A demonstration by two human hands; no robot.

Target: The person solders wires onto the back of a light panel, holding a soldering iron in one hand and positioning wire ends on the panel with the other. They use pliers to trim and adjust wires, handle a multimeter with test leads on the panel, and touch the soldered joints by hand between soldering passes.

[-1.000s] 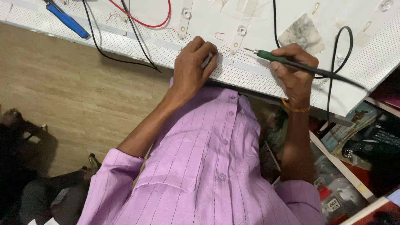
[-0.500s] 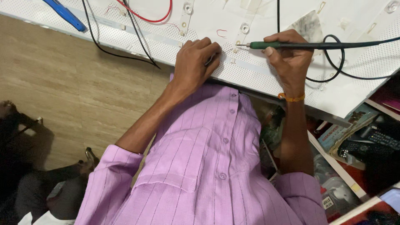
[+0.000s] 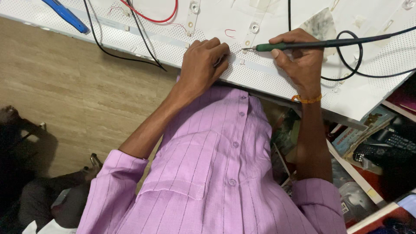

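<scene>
The right hand grips one soldering iron by its green handle, thumb under and fingers curled over the top, pinching it like a pen. The iron lies nearly level across the white perforated panel, its metal tip pointing toward the left hand and resting on a pale LED strip that runs along the panel close to its near edge. The iron's black cord loops off behind the right hand toward the panel's right edge. An orange thread band circles the right wrist.

The left hand lies knuckles up on the near edge of the panel, fingers bent and pressed together, their tips just beside the iron's tip; something small seems caught under them, but what it is cannot be told.

Farther along the panel two round lenses sit on a second strip, one red wire curves near the far edge, two black cables cross the panel's left part, and one blue-handled tool lies at its far left corner. One remote control sits on a shelf below the panel's right corner.
</scene>
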